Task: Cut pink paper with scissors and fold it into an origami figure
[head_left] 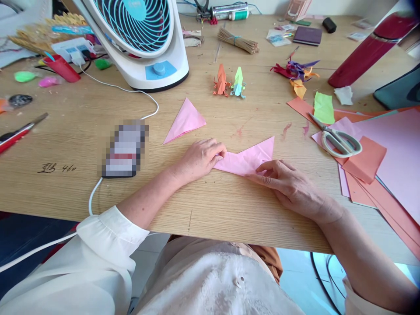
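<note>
White sleeve (111, 236) is lying nearest; the left hand (201, 157) is pinching the left end of the pink paper (246, 161), while the right hand (290, 186) is pressing flat and open on its near edge. That paper is lying on the bench (213, 210), long axis running left-right, tip pointing far-right.

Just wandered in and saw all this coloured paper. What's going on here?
A person at a wooden table is handling a folded pink paper with both bare hands. The left hand has its fingertips on the paper's left end, and the right hand lies flat on its lower right edge. A pink triangle lies just beyond. Scissors rest on coloured sheets to the right.
</note>
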The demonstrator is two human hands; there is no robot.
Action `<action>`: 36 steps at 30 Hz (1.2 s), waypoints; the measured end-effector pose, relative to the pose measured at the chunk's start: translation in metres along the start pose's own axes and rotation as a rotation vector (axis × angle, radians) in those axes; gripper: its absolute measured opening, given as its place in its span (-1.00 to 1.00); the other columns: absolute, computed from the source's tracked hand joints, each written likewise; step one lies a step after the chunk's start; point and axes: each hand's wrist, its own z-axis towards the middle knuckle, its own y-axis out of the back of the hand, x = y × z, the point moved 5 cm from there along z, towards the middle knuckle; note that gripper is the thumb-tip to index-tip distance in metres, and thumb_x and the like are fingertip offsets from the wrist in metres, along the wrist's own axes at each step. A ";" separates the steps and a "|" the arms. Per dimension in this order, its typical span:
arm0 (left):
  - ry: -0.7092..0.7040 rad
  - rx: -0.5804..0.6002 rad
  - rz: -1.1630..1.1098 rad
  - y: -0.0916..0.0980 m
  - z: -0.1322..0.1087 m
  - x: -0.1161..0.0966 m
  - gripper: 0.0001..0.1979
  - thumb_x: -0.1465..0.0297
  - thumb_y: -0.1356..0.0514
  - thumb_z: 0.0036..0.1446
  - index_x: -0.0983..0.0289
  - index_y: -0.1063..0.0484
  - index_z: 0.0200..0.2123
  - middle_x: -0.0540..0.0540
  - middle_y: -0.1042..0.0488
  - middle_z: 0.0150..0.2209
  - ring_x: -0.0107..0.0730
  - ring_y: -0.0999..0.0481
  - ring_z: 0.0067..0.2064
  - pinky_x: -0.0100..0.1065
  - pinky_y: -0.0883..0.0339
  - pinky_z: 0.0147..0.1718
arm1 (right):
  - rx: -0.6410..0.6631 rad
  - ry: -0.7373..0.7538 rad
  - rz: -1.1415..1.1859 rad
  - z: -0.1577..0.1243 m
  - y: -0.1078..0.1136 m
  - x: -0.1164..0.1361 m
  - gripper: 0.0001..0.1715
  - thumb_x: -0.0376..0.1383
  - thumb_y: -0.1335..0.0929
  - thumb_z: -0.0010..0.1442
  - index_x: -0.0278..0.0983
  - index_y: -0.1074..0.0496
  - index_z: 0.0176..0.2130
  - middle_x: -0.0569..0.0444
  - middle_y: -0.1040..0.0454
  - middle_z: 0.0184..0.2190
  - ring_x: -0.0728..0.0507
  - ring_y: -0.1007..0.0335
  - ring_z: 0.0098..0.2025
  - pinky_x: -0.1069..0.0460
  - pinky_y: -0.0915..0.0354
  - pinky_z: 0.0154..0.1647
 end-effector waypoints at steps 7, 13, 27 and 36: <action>0.009 0.020 -0.018 0.001 0.000 0.000 -0.87 0.56 -0.08 0.24 0.25 -0.39 -0.25 0.06 -0.42 -0.26 -0.31 -0.43 -0.21 -0.30 -0.24 -0.22 | 0.025 -0.002 -0.039 -0.001 -0.002 -0.001 -0.22 -0.58 -0.15 0.25 -0.02 -0.17 0.33 -0.10 -0.31 0.05 -0.23 -0.30 0.03 -0.15 -0.31 0.00; 0.024 0.035 -0.045 0.001 0.002 0.000 -0.88 0.55 -0.10 0.24 0.26 -0.39 -0.26 0.04 -0.42 -0.28 -0.34 -0.42 -0.24 -0.32 -0.24 -0.24 | 0.018 -0.015 -0.012 -0.001 -0.003 -0.003 -0.27 -0.55 -0.15 0.27 -0.05 -0.22 0.31 -0.12 -0.31 0.05 -0.24 -0.31 0.04 -0.16 -0.30 0.01; -0.334 -0.046 0.105 0.015 -0.035 -0.045 -0.69 0.55 -0.04 0.32 0.22 -0.46 0.02 0.14 -0.51 0.08 -0.24 -0.44 0.15 -0.15 -0.35 0.10 | 0.013 -0.016 0.037 0.002 -0.003 -0.003 -0.26 -0.55 -0.17 0.25 -0.04 -0.23 0.30 -0.12 -0.31 0.05 -0.24 -0.32 0.02 -0.17 -0.31 0.01; -0.368 0.048 0.150 0.006 -0.043 -0.043 -0.59 0.62 -0.01 0.29 0.30 -0.36 0.15 0.23 -0.45 0.15 -0.21 -0.41 0.21 -0.11 -0.36 0.17 | -0.006 -0.037 0.091 0.002 0.002 -0.001 -0.30 -0.56 -0.15 0.25 -0.10 -0.29 0.26 -0.11 -0.33 0.04 -0.21 -0.33 0.04 -0.16 -0.30 0.04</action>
